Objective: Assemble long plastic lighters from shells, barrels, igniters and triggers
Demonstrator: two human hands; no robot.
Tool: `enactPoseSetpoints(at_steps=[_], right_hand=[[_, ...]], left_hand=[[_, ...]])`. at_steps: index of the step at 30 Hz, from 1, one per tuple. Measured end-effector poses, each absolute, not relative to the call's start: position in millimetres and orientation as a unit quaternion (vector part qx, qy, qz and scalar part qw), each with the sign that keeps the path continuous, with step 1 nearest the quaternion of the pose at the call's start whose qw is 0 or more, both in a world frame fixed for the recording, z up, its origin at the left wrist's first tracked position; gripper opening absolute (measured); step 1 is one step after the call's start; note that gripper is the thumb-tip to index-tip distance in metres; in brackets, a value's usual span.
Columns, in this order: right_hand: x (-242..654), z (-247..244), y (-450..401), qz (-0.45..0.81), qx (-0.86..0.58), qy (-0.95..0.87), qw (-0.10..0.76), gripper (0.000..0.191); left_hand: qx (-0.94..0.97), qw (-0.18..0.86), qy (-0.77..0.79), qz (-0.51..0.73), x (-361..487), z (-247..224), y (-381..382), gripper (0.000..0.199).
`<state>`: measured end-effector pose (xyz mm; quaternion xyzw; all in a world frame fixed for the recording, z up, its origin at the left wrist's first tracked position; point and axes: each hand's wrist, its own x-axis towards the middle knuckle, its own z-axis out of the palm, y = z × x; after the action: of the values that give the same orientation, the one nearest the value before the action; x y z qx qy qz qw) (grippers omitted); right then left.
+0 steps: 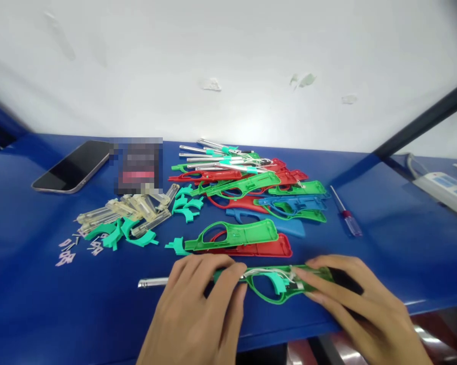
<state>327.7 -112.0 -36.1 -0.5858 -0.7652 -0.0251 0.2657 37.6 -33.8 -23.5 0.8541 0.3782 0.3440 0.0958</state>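
Two hands (pixel 194 306) gripping a green casing (pixel 276 301), silver tube (pixel 152 283) protruding, white wires (pixel 268 272), teal trigger (pixel 277 283)

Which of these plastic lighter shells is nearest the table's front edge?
The green shell held by the left hand and right hand; the other shells lie farther back.
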Motion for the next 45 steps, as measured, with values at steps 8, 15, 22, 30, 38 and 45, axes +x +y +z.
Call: enactPoseSetpoints(at_steps=[8, 15, 22, 30, 38, 45], right_hand=[[322, -25, -108, -0.032, -0.574, -0.777, 0.256, 0.030], [324, -29, -111, -0.026, -0.571, -0.779, 0.258, 0.034], [323, -31, -108, -0.019, -0.554, -0.792, 0.257, 0.035], [325, -31, -110, 0.002, -0.549, -0.795, 0.259, 0.040], [325, -33, -109, 0.004, -0.547, -0.794, 0.266, 0.039], [325, -33, -113, 0.012, -0.551, -0.790, 0.270, 0.042]], left_hand=[[0.891, 0.077, 0.329, 0.304, 32, -22, -19, 0.040], [0.894, 0.080, 0.322, 0.300, 29, -38, -28, 0.029], [0.882, 0.121, 0.352, 0.290, 30, -34, -27, 0.031], [0.921, 0.093, 0.291, 0.240, 13, -29, -13, 0.034], [0.918, 0.124, 0.301, 0.227, 10, -28, -13, 0.041], [0.914, 0.105, 0.301, 0.251, 14, -30, -9, 0.039]])
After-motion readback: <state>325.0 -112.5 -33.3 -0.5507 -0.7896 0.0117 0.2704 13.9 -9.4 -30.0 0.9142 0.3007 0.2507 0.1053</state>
